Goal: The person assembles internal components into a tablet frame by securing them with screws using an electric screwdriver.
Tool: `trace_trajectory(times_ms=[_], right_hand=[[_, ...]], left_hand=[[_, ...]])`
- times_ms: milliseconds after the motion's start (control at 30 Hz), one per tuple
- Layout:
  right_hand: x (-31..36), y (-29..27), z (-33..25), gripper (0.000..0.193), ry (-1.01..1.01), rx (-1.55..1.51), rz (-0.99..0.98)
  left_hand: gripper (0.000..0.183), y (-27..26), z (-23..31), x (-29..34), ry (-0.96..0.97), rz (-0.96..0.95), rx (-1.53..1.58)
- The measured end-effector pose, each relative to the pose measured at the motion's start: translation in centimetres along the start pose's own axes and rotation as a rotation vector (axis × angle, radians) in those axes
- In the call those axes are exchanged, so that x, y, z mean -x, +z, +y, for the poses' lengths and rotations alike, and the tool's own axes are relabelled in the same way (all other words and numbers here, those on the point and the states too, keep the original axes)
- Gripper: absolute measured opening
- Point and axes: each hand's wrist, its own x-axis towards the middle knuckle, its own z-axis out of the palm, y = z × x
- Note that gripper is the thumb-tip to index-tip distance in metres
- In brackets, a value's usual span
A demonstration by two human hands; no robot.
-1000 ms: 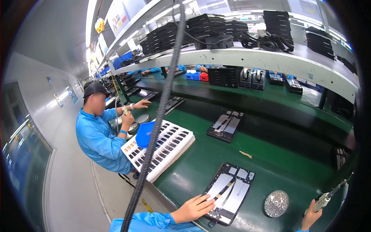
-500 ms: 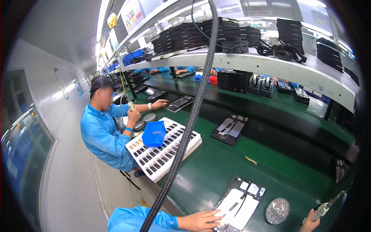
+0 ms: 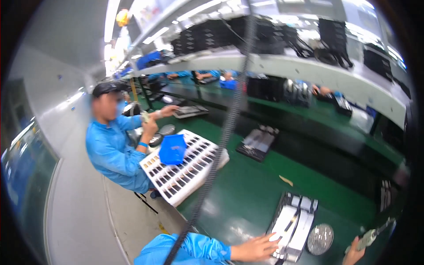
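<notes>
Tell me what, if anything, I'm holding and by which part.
Your right grip holds a pale handheld tool by its body, away from the thin tip. Your left grip lies open on a black-framed device, apparently without grasping it.

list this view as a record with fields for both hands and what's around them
left hand: resting on the lower left of an open black-framed device
right hand: holding a pale tool
beside device: round dish, to its right
further left: white tray with a blue bin on it
co-worker: blue clothing, dark cap, beyond the tray
picture quality: blurred
</notes>
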Motion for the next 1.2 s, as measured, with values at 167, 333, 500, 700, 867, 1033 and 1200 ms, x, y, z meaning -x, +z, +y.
trace_trajectory(times_ms=[167, 333, 500, 700, 867, 1033, 1200], right_hand=[[2.3, 3.5, -8.8, 0.048, 0.025, -0.096, -0.110], [2.1, 4.8, -11.9, 0.053, 0.133, -0.219, -0.242], [2.3, 5.1, -13.1, 0.041, 0.129, -0.196, -0.193], [5.2, 6.8, -15.8, 0.044, -0.002, -0.420, -0.254], [8.2, 9.5, -17.2, 0.045, -0.025, -0.562, -0.439], [8.9, 10.0, -17.5, 0.044, 0.027, -0.583, -0.500], [8.7, 9.7, -17.2, 0.046, 0.062, -0.557, -0.467]], left_hand=[[0.036, -2.7, -3.8, -4.2, 0.162, 0.041, 0.009], [0.039, -4.5, -3.9, -4.9, 0.051, -0.073, -0.090], [0.037, -3.8, -4.1, -4.8, 0.078, -0.066, -0.047], [0.032, -5.3, -2.9, -6.0, 0.059, -0.211, -0.143], [0.024, -2.7, -3.0, -8.1, 0.443, -0.146, 0.047], [0.024, -1.6, -3.1, -8.3, 0.477, -0.171, 0.117], [0.027, -0.4, -2.7, -9.0, 0.290, -0.055, 0.193]])
